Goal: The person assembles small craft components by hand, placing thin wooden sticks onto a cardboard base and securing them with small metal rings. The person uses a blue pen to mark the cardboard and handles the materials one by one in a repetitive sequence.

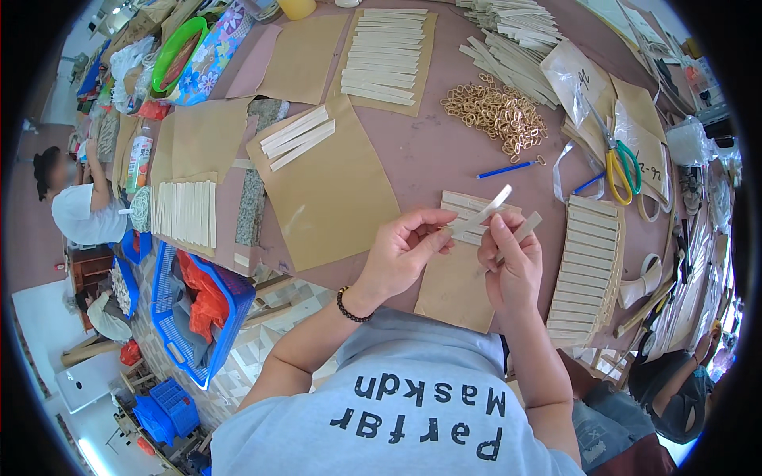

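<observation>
hands above the worktop (432, 155), seen from the head. the grip of the left hand (403, 251) is a pinch, thumb against fingers, on the lower left end of a pale strip (494, 205). the long axis of this strip slants up and to the right from that grip, its free end pointing away from the body, above the right thumb. the grip of the right hand (516, 268) is a pinch on a 2nd, greyer strip (529, 227), just right of the 1st and slanting much the same way. the left hand is nearer the lower end of the pale strip, the right hand its middle; whether the right thumb touches it cannot be told. below both: a brown board (456, 295), short strips laid across its far end. beyond: gold-coloured rings (494, 115), heaped.
</observation>
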A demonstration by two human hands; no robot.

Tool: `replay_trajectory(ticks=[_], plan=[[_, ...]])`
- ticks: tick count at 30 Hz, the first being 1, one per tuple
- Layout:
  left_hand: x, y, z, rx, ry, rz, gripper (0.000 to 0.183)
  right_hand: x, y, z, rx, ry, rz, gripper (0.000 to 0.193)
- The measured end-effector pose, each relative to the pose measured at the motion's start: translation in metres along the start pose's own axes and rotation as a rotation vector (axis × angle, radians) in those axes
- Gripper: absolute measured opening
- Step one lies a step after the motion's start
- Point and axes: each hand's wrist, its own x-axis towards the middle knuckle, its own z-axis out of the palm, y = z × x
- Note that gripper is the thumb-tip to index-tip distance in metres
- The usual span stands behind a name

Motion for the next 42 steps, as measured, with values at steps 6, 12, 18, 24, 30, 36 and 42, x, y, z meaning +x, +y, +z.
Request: replay_trajectory(ticks=[6, 12, 18, 24, 30, 36, 42], plan=[[-0.002, -0.004, 0.000, 0.165, -0.077, 0.019, 0.021, -0.004, -0.003, 0.013, 0.014, 0.048, -0.001, 0.014], [-0.008, -0.003, 0.003, 0.338, -0.094, -0.044, 0.011, -0.007, 0.002, 0.009, -0.141, -0.058, -0.077, 0.010], [-0.024, -0.005, 0.009, 0.590, -0.080, 0.311, 0.022, -0.006, -0.004, 0.002, -0.227, -0.179, -0.115, 0.009], [-0.047, -0.023, -0.004, 1.201, -0.068, 0.554, 0.040, 0.019, -0.046, -0.003, -0.928, -0.319, 0.304, 0.013], [-0.053, -0.030, -0.005, 1.305, -0.060, 0.541, 0.039, 0.023, -0.036, 0.002, -1.127, -0.363, 0.377, 0.016], [-0.054, -0.032, -0.006, 1.314, -0.066, 0.511, 0.041, 0.025, -0.031, 0.005, -1.169, -0.343, 0.385, 0.017], [-0.052, -0.030, -0.005, 1.350, -0.077, 0.530, 0.040, 0.026, -0.030, 0.005, -1.169, -0.346, 0.390, 0.016]])
